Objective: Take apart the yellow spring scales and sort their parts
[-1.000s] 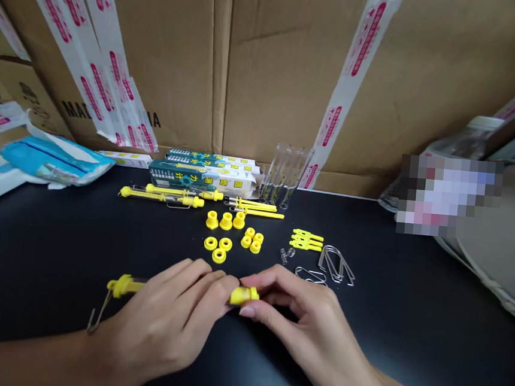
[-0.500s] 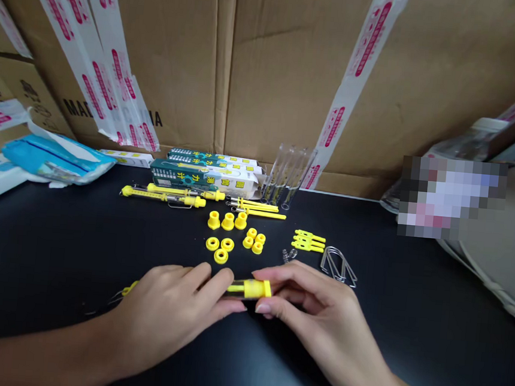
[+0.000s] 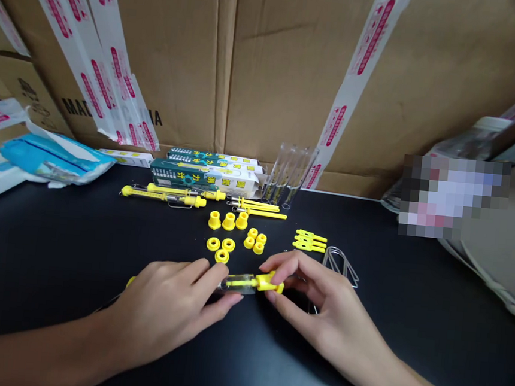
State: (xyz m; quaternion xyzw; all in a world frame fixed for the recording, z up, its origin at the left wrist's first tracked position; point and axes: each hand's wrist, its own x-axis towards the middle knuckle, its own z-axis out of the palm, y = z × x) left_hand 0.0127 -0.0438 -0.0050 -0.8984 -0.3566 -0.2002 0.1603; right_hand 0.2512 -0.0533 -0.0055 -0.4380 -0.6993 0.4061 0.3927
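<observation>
A clear-tubed spring scale lies level across the middle, over the dark tabletop. My left hand is wrapped round the tube, hiding much of it; a bit of yellow and a thin wire show beyond its wrist side. The fingertips of my right hand pinch the yellow end cap at the tube's right end. Inside the tube a yellow rod runs to that cap. A short stretch of metal wire shows under my right palm; whether the hand holds it I cannot tell.
Beyond my hands lie yellow bushings, rings, small caps, flat yellow pieces and wire hooks. Farther back are spring scales, yellow rods, clear tubes and boxes. A bottle stands right.
The yellow cap, earlier seated within the tube's end, now sits farther right, with more of the rod showing. My right fingers have closed over the cap.
</observation>
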